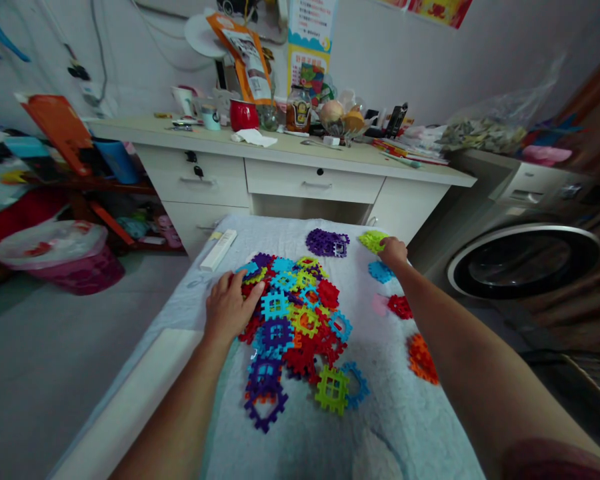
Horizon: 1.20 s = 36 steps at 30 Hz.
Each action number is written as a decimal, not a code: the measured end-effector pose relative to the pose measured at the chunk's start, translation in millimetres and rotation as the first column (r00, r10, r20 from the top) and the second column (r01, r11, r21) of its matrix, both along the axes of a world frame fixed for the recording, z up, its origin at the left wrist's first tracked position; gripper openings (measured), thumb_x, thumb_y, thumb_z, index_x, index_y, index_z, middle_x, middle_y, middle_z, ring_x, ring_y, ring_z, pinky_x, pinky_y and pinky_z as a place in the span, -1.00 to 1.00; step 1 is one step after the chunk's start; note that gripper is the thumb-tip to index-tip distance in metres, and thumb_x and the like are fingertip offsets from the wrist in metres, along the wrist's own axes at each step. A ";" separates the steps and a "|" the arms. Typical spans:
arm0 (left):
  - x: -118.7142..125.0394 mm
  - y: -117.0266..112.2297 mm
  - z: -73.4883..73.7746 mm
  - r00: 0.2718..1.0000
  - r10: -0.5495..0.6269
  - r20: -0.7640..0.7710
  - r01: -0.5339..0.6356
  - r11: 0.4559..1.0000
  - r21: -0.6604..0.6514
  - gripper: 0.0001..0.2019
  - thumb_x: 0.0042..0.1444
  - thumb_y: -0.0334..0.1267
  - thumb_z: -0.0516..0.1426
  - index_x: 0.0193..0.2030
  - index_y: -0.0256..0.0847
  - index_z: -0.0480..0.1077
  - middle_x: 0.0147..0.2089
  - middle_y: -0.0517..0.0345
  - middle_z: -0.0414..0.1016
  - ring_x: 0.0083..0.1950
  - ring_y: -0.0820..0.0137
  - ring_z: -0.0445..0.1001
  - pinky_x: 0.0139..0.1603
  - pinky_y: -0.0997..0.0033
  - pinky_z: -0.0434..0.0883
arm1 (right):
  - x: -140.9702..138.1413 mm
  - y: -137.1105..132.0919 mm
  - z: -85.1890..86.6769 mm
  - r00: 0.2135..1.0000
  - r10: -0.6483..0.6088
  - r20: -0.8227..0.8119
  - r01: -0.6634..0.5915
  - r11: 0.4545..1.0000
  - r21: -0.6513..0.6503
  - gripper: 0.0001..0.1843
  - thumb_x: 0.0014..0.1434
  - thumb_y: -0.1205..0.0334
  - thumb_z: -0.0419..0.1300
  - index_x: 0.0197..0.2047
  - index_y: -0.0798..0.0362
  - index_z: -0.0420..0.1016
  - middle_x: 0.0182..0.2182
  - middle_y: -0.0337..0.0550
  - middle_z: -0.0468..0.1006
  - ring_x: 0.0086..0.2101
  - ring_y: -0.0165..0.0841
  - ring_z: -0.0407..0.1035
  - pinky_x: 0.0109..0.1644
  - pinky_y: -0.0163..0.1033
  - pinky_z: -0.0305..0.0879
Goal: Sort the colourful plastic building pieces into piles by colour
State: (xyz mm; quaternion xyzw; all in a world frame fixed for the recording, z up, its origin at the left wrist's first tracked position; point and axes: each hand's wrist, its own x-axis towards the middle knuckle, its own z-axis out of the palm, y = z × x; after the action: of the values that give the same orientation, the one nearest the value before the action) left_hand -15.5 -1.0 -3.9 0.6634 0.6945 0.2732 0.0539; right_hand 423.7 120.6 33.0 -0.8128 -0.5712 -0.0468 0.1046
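Note:
A mixed heap of interlocking plastic building pieces [275, 305] in red, blue, purple and yellow-green lies mid-cloth. My left hand [230, 305] rests on the heap's left edge, thumb and fingers apart. At the far right, my right hand [394, 252] has its fingers closed at the edge of a yellow-green bunch of building pieces [371, 240]; its fingertips are partly hidden. Nearby are separate groups: purple pieces [325, 243], blue pieces [380, 271], red pieces [400, 307] and orange pieces [422, 359], the last two beside my right forearm.
A pale cloth [380, 413] covers the work surface, with a white narrow box [219, 250] at its far left. Behind stands a white desk [315, 179] loaded with jars, cups and papers. A washing machine [525, 227] is to the right, a pink bin [75, 263] to the left.

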 end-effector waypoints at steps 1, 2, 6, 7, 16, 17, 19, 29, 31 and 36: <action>0.1 -0.2 0.1 1.000 -0.002 0.000 0.002 1.000 0.000 -0.40 0.25 0.18 -0.08 0.27 -0.12 0.30 0.21 -0.14 0.32 0.23 0.03 0.33 0.24 -0.06 0.29 | 0.1 -1.0 0.2 1.000 0.008 0.008 -0.008 1.000 0.002 -0.60 0.09 0.42 0.20 0.02 0.11 0.58 0.07 0.18 0.47 -0.01 -0.06 0.39 -0.01 -0.04 0.31; 0.3 -0.3 0.3 1.000 -0.004 0.001 0.004 1.000 0.000 -0.40 0.25 0.18 -0.08 0.27 -0.12 0.30 0.20 -0.14 0.33 0.23 0.03 0.34 0.25 -0.06 0.29 | 0.2 -2.2 0.6 1.000 0.012 0.010 -0.012 1.000 0.007 -0.60 0.09 0.44 0.20 0.02 0.11 0.58 0.08 0.20 0.46 -0.01 -0.05 0.38 -0.01 -0.04 0.31; 1.5 -0.7 2.2 1.000 0.005 0.019 -0.005 1.000 -0.014 -0.40 0.25 0.17 -0.07 0.27 -0.13 0.31 0.23 -0.15 0.31 0.26 0.02 0.31 0.27 -0.08 0.27 | -6.2 -6.2 6.0 1.000 0.020 -0.009 -0.019 0.998 0.065 -0.62 0.10 0.45 0.18 0.00 0.13 0.59 0.07 0.20 0.46 -0.02 -0.09 0.38 0.01 -0.07 0.31; 1.7 -0.8 3.0 1.000 0.010 0.029 -0.009 1.000 -0.026 -0.40 0.25 0.17 -0.07 0.28 -0.14 0.31 0.25 -0.16 0.29 0.27 0.01 0.30 0.27 -0.08 0.26 | -11.0 -6.5 8.3 0.999 0.035 -0.017 -0.033 0.995 0.089 -0.63 0.10 0.44 0.18 -0.02 0.14 0.60 0.06 0.19 0.47 -0.03 -0.11 0.39 0.01 -0.10 0.30; 0.9 0.4 6.8 0.995 0.050 0.084 -0.042 0.994 -0.099 -0.42 0.28 0.15 -0.11 0.28 -0.12 0.31 0.31 -0.17 0.22 0.34 0.00 0.23 0.30 -0.07 0.24 | -114.3 -25.3 31.8 0.756 0.602 -0.257 -0.599 0.794 0.099 -0.82 0.18 0.31 0.16 -0.23 0.10 0.61 -0.34 -0.17 0.62 -0.34 -0.38 0.44 -0.22 -0.34 0.26; 0.7 0.5 6.4 0.996 0.044 0.078 -0.037 0.995 -0.090 -0.42 0.28 0.15 -0.11 0.28 -0.12 0.31 0.29 -0.16 0.25 0.32 0.01 0.26 0.29 -0.07 0.25 | -126.7 -28.4 32.3 0.719 0.642 -0.267 -0.647 0.758 0.083 -0.82 0.19 0.29 0.17 -0.22 0.10 0.61 -0.32 -0.17 0.63 -0.33 -0.38 0.45 -0.21 -0.34 0.26; 0.5 0.7 5.6 0.997 0.033 0.068 -0.028 0.997 -0.073 -0.43 0.28 0.15 -0.11 0.27 -0.11 0.31 0.24 -0.13 0.30 0.27 0.04 0.31 0.26 -0.05 0.28 | -148.2 -32.2 30.4 0.702 0.666 -0.254 -0.682 0.731 0.033 -0.79 0.21 0.23 0.18 -0.17 0.10 0.60 -0.23 -0.11 0.64 -0.26 -0.34 0.47 -0.16 -0.32 0.27; -0.5 2.0 1.8 0.999 0.021 0.036 -0.019 0.999 -0.035 -0.46 0.29 0.12 -0.09 0.24 -0.12 0.33 0.19 -0.10 0.37 0.22 0.06 0.33 0.22 -0.02 0.29 | -188.3 -30.8 15.2 0.857 0.492 -0.150 -0.510 0.851 -0.126 -0.59 0.16 0.01 0.28 -0.01 0.09 0.55 -0.14 0.00 0.64 -0.17 -0.22 0.50 -0.15 -0.28 0.29; -0.6 2.1 1.5 0.999 0.022 0.032 -0.021 0.999 -0.038 -0.46 0.29 0.13 -0.09 0.25 -0.11 0.33 0.19 -0.10 0.37 0.22 0.06 0.34 0.22 -0.03 0.29 | -189.6 -33.0 16.0 0.857 0.495 -0.145 -0.511 0.854 -0.102 -0.60 0.13 0.03 0.29 -0.02 0.08 0.55 -0.14 -0.01 0.64 -0.18 -0.22 0.50 -0.17 -0.29 0.29; -0.3 1.4 2.8 0.999 0.018 0.039 -0.017 0.999 -0.045 -0.46 0.29 0.12 -0.09 0.25 -0.11 0.32 0.19 -0.09 0.37 0.23 0.06 0.32 0.23 -0.01 0.28 | -183.9 -39.1 19.6 0.860 0.486 -0.154 -0.489 0.872 0.024 -0.59 0.16 -0.05 0.22 -0.06 0.07 0.56 -0.18 -0.04 0.65 -0.20 -0.23 0.50 -0.17 -0.27 0.28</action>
State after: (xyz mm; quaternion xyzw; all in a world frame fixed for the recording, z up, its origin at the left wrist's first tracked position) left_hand -15.8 0.3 -1.1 0.6505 0.7049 0.2712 0.0800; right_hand 239.8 81.4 52.6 -0.6438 -0.7485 0.0490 0.1509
